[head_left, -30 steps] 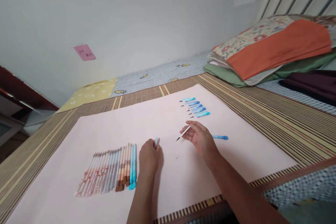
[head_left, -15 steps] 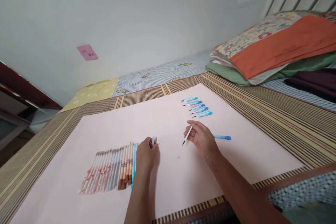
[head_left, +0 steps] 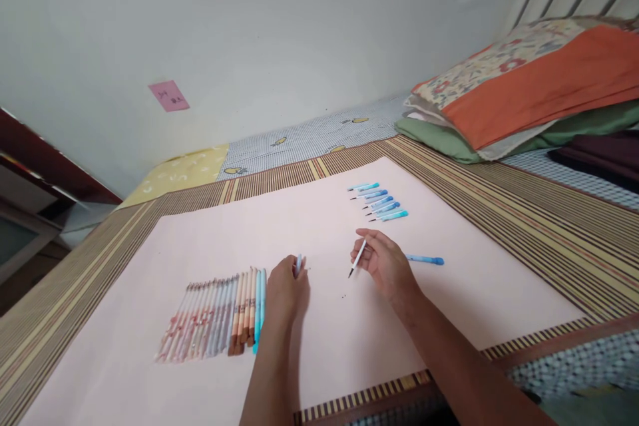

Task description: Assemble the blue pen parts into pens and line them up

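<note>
While the right hand point(head_left: 384, 263) pinches a white refill point(head_left: 357, 259) between thumb and fingers, the left hand point(head_left: 284, 281) grips a pale blue pen piece point(head_left: 298, 265), whose end pokes up above the curled fingers. The refill is slim, straight and plain white, ending in a thin dark point; it slants down to the left, just clear of the fingertips, with its upper end against the fingers. Of the pale blue piece only a short, smooth, rounded stretch shows, the rest being hidden in the grip. Both hands are over a pale pink sheet point(head_left: 339, 353), well apart from each other, and a few dark specks point(head_left: 343, 295) dot the paper between them. Just right of the right hand lies a blue pen part point(head_left: 426, 259), deeper in colour toward its right end and partly covered by the hand. Farther back, a slanting group of blue and turquoise pen parts point(head_left: 383, 203) lies with dark points facing left and coloured ends right. Beside the left forearm runs a close row of pens: clear ones with reddish patterns point(head_left: 187, 326), then greyish ones point(head_left: 219, 316), peach ones with brown ends point(head_left: 243, 309), and turquoise ones point(head_left: 260, 299) partly behind the wrist.
</note>
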A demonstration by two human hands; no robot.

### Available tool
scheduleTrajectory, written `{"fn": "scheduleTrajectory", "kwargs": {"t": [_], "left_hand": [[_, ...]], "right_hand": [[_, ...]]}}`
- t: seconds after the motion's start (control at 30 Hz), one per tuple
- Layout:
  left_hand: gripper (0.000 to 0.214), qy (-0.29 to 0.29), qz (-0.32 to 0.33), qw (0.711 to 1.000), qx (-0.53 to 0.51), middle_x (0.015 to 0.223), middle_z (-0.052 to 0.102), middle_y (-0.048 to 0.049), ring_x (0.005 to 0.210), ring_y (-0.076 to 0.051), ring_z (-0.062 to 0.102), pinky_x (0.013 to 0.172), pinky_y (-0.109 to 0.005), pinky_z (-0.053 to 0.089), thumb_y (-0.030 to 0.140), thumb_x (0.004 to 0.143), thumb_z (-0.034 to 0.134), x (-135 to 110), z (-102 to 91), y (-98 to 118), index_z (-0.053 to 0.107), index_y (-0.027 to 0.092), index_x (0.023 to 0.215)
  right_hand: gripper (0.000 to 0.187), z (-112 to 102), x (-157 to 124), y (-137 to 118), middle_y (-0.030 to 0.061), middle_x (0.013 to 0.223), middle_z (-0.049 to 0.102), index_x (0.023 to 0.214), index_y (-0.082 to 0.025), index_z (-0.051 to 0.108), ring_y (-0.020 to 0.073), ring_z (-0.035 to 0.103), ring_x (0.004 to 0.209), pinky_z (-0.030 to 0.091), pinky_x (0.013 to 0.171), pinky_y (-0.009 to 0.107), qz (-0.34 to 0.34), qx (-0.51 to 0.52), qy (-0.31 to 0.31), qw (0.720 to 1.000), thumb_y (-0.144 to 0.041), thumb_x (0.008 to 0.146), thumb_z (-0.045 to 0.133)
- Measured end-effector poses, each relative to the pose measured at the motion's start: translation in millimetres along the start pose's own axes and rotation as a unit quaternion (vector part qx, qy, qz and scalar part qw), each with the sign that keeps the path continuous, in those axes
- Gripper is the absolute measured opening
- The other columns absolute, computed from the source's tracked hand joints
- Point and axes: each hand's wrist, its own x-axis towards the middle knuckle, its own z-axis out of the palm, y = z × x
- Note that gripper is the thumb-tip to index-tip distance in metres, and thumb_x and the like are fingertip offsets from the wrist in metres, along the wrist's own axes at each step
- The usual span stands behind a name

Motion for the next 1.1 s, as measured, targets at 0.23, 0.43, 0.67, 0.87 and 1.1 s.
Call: {"fn": "scheduleTrajectory", "kwargs": {"t": [0.23, 0.43, 0.67, 0.87, 1.1], "left_hand": [[0.020, -0.003, -0.015, 1.000, -0.007, 0.069, 0.059, -0.0031, 0.068, -0.018, 0.054, 0.063, -0.029, 0.032, 0.023, 0.088, 0.054, 1.9, 2.9, 1.4, 0.051, 0.021, 0.069], [0.028, -0.098, 0.027, 0.936, -0.337, 0.065, 0.049, 0.0044, 0.059, -0.012, 0.042, 0.057, -0.024, 0.034, 0.046, 0.085, 0.059, -8.4, -10.9, 5.6, 0.060, 0.018, 0.083], [0.031, -0.130, 0.040, 0.897, -0.422, 0.066, 0.044, 0.0048, 0.059, -0.010, 0.037, 0.056, -0.022, 0.033, 0.048, 0.082, 0.066, -19.1, -20.8, 19.0, 0.060, 0.017, 0.083], [0.033, -0.139, 0.042, 0.884, -0.444, 0.063, 0.048, 0.0044, 0.056, -0.009, 0.040, 0.053, -0.021, 0.033, 0.048, 0.080, 0.069, -20.2, -15.0, 21.9, 0.063, 0.016, 0.081], [0.032, -0.109, -0.060, 0.713, -0.691, 0.075, 0.067, -0.0025, 0.063, -0.009, 0.060, 0.059, -0.019, 0.049, 0.037, 0.070, 0.086, -19.6, -9.8, 26.7, 0.067, 0.012, 0.080]], "right_hand": [[0.032, 4.4, -5.1, 2.8, -0.0005, 0.066, 0.065, 0.092, -0.019, 0.064, 0.0173, 0.064, 0.060, 0.051, 0.061, 0.033, 0.013, -0.009, -0.005, 1.000, -0.037, 0.069, 0.077], [0.024, 14.8, -12.4, 4.6, -0.0040, 0.062, 0.057, 0.089, -0.018, 0.065, 0.0086, 0.046, 0.049, 0.033, 0.047, 0.023, 0.005, -0.032, -0.040, 0.999, -0.030, 0.069, 0.071], [0.017, 30.2, -31.3, 1.6, -0.0003, 0.068, 0.065, 0.090, -0.021, 0.075, 0.0120, 0.045, 0.053, 0.032, 0.048, 0.024, -0.083, -0.296, -0.114, 0.945, -0.030, 0.078, 0.067], [0.010, 31.0, -33.5, 2.1, 0.0018, 0.076, 0.071, 0.076, -0.022, 0.076, 0.0189, 0.059, 0.071, 0.043, 0.062, 0.028, -0.125, -0.328, -0.144, 0.925, -0.029, 0.077, 0.069], [0.025, 24.7, -26.6, 0.7, -0.0082, 0.047, 0.040, 0.086, -0.020, 0.074, 0.0079, 0.025, 0.044, 0.018, 0.045, 0.024, -0.009, -0.216, -0.102, 0.971, -0.040, 0.073, 0.075]]}}
